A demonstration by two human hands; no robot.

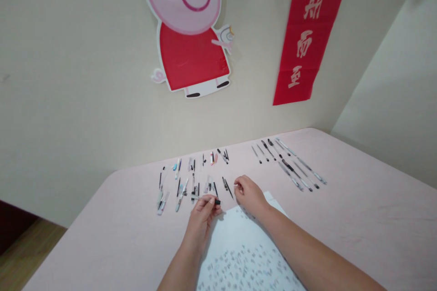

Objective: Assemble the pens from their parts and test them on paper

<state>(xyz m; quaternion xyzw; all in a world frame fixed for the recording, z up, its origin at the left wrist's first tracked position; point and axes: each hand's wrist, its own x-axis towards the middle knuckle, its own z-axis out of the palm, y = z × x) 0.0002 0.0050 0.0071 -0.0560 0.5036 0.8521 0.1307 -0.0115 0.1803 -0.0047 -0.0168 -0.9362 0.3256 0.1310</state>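
Observation:
My left hand point(203, 216) pinches a clear-barrelled pen point(217, 202), whose black end sticks out past the thumb toward the right. Just to the right, my right hand point(251, 195) has its fingertips drawn together in a pinch; whatever they hold, if anything, is too small to make out. Close to the left of it lie a thin black refill and a pen part point(226, 185). Small groups of taken-apart pen pieces point(184, 194) spread in two rows beyond my left hand. Farther off on the right, whole pens point(290, 175) lie side by side in two slanting rows.
Everything lies on a pink-covered table point(368, 218) against a wall. My forearms pass over a white cloth with small dark marks point(246, 263). A cartoon pig cutout point(194, 59) and a red banner point(303, 45) hang on the wall.

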